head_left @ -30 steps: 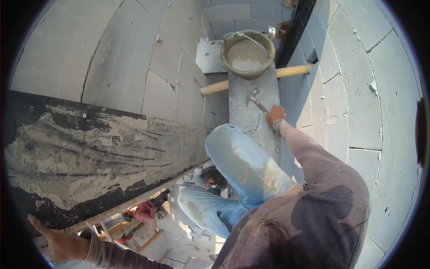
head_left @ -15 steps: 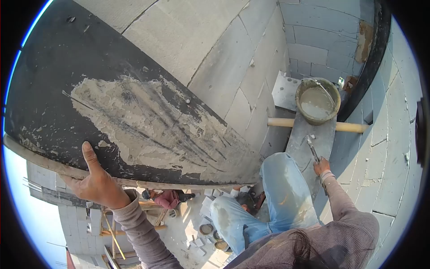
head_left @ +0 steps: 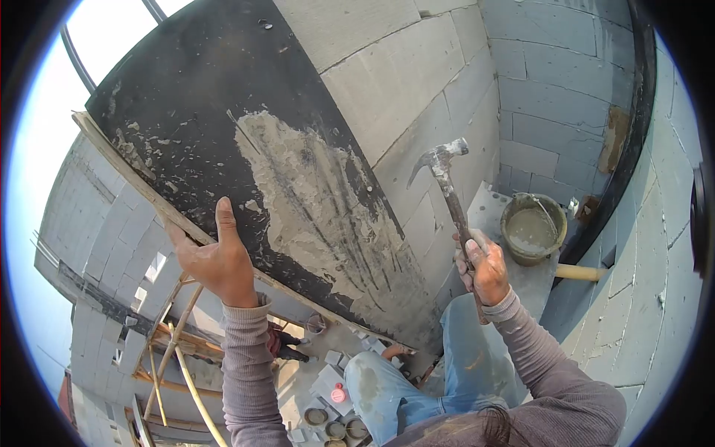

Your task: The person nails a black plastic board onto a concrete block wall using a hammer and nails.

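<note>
My left hand holds the lower edge of a large black board, thumb over its face and fingers behind the edge. Dried grey cement is smeared across the board. In my right hand is a claw hammer, gripped by its dark handle with the head up. Grey-white residue coats the hammer's head and upper handle. The hammer is in front of the pale block wall, apart from the board's right edge.
Behind my right hand, a bucket of wet grey mix stands on a plank crossed by a wooden pole. Block walls rise around me. Far below are another person, several round containers and wooden poles.
My right hand has lifted the hammer from low over the plank to in front of the block wall. The board appears more steeply angled in view, with my left hand still on its edge.
</note>
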Available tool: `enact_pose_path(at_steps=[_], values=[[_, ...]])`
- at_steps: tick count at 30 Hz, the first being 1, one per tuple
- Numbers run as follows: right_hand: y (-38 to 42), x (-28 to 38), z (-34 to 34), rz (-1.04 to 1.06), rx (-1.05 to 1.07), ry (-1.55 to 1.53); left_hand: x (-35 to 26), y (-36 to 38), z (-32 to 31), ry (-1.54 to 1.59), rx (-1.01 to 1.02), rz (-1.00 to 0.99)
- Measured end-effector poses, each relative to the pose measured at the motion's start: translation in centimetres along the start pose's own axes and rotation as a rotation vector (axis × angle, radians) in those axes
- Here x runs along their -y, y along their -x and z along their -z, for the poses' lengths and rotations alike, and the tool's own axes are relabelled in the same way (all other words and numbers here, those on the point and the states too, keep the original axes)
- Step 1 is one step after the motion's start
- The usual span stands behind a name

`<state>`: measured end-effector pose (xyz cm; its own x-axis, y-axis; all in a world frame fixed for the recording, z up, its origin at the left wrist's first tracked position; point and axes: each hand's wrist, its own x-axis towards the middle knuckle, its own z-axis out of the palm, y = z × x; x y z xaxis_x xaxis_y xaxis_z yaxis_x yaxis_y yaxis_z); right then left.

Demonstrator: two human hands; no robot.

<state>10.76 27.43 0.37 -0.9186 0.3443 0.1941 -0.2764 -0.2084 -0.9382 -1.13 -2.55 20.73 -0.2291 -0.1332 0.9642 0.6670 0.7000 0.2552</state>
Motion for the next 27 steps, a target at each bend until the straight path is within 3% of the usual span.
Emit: enact_pose_path(at_steps=[2,4,7,10,15,17,19,21,22,24,27], values=[[-2.2,1.7,-1.8,0.087,0.016,0.074,0.7,0.1,0.0,0.261,0.019,0.083],[-4.4,5.3,-3.6,0.379,-0.004,0.217,0.8,0.5,0.2,0.226,-0.003,0.058],[-7.2,11.0,-6.3,0.430,0.004,-0.032,0.5,0.6,0.5,0.161,0.008,0.070],[-8.9,14.8,-8.1,0.476,0.041,-0.094,0.3,0.7,1.7,-0.028,0.119,0.177],[-6.2,20.3,-8.4,0.096,-0.028,0.113,-4.3,-0.6,4.5,0.094,0.283,0.510],[-5.3,22.0,-8.1,0.046,-0.024,0.256,-6.0,-2.6,6.2,-0.081,0.570,0.504],[-4.0,24.7,-8.7,0.021,-0.018,0.342,-10.6,-8.3,6.3,-0.113,0.513,0.459],[-2.9,28.4,-9.4,-0.440,-0.092,0.044,-13.2,-13.1,6.6,-0.161,0.439,0.246],[-2.5,30.1,-9.8,-0.478,-0.102,0.047,-14.1,-16.1,6.7,-0.169,0.473,0.265],[-2.2,33.1,-11.0,-0.697,-0.176,-0.059,-15.9,-23.1,4.9,-0.055,0.705,0.038],[-2.9,36.9,-12.7,-0.744,-0.233,-0.124,-16.5,-31.5,1.2,0.024,0.884,0.232]])
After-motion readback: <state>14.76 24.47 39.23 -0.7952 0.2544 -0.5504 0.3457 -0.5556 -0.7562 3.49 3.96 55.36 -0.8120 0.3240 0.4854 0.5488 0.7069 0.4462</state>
